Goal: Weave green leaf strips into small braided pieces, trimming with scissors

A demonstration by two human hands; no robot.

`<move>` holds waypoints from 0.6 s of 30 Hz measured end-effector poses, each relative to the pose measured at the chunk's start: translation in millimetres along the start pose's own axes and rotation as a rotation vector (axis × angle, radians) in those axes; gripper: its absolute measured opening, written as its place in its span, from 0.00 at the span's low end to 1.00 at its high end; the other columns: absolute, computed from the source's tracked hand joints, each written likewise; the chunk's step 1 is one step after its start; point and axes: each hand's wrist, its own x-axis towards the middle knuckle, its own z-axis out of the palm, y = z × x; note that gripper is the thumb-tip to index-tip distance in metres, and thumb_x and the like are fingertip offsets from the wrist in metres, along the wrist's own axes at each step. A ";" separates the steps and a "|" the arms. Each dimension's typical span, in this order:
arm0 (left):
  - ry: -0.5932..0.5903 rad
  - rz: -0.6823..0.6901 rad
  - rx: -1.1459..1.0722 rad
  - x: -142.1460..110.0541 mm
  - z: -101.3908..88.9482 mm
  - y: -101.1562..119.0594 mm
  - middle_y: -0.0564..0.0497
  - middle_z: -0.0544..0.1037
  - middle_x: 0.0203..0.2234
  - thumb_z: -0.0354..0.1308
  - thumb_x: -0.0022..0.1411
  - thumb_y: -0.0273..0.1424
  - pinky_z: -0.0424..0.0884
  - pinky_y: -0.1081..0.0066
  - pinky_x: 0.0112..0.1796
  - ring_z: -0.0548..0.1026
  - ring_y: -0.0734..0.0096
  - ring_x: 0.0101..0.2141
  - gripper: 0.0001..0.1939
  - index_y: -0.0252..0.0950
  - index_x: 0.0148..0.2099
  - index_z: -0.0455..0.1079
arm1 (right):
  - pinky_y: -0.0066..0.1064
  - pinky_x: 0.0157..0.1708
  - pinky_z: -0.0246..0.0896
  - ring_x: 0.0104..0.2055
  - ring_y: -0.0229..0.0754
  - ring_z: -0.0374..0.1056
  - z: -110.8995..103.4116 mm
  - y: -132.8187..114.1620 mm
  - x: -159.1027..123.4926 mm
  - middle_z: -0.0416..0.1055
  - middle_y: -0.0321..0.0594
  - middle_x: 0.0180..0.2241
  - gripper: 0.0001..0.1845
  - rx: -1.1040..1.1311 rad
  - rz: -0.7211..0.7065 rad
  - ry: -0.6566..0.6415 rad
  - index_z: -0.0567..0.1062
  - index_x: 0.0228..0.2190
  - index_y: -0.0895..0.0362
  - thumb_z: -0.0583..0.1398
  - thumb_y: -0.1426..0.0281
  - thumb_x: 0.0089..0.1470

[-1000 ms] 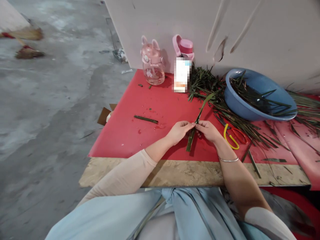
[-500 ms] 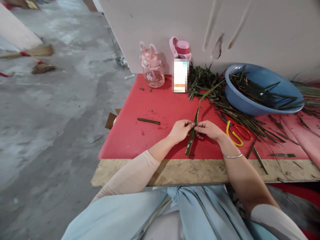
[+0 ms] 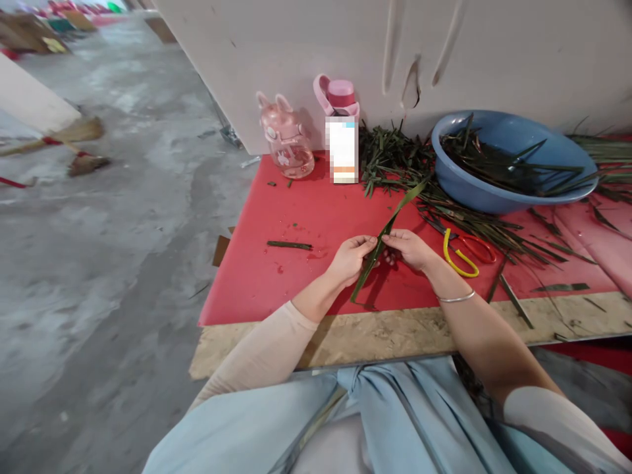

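A long green leaf strip [image 3: 366, 275] slants between my two hands above the red table covering [image 3: 316, 204], its thin tip reaching up toward the basin. My left hand [image 3: 353, 259] pinches the strip from the left with thumb and fingers. From the other side, my right hand [image 3: 405, 249] grips the same strip, fingers partly hidden beneath it. A short dark green leaf piece [image 3: 289, 245] lies flat to the left of my hands. Scissors with one yellow and one red handle [image 3: 461, 255] rest to the right of my right hand.
A blue basin [image 3: 498, 197] of wet leaves stands at the back right, beside cut leaf pieces [image 3: 392, 155]. A pink bottle with ears [image 3: 289, 141] and a second pink-lidded bottle [image 3: 340, 95] stand by the white panel [image 3: 306, 46]. A broom [image 3: 81, 131] lies on the floor.
The leaf strip has turned, its lower end now farther left and its broad face showing more. Both hands still hold it. The view has shifted slightly.
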 end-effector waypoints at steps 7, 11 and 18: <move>0.075 0.086 0.194 0.8 1.4 -5.6 0.57 0.67 0.18 0.63 0.50 0.42 0.60 0.80 0.19 0.66 0.81 0.18 0.17 0.35 0.29 0.63 | 0.22 0.15 0.53 0.15 0.30 0.59 8.6 -4.7 -3.6 0.65 0.32 0.15 0.17 -0.292 0.010 -0.006 0.68 0.22 0.60 0.61 0.59 0.49; 0.073 0.095 0.194 2.8 -1.3 -3.3 0.55 0.71 0.19 0.65 0.48 0.42 0.68 0.75 0.25 0.71 0.77 0.21 0.18 0.34 0.29 0.65 | 0.22 0.16 0.54 0.17 0.31 0.61 10.9 -4.2 -4.9 0.66 0.33 0.17 0.15 -0.317 0.004 -0.086 0.70 0.24 0.60 0.61 0.60 0.50; -0.007 -0.002 0.089 6.6 -8.8 2.0 0.53 0.72 0.21 0.66 0.48 0.42 0.70 0.75 0.27 0.70 0.79 0.21 0.18 0.32 0.32 0.68 | 0.23 0.22 0.60 0.21 0.31 0.63 2.7 -3.9 -4.8 0.67 0.33 0.19 0.21 -0.151 0.009 -0.195 0.69 0.25 0.60 0.62 0.54 0.48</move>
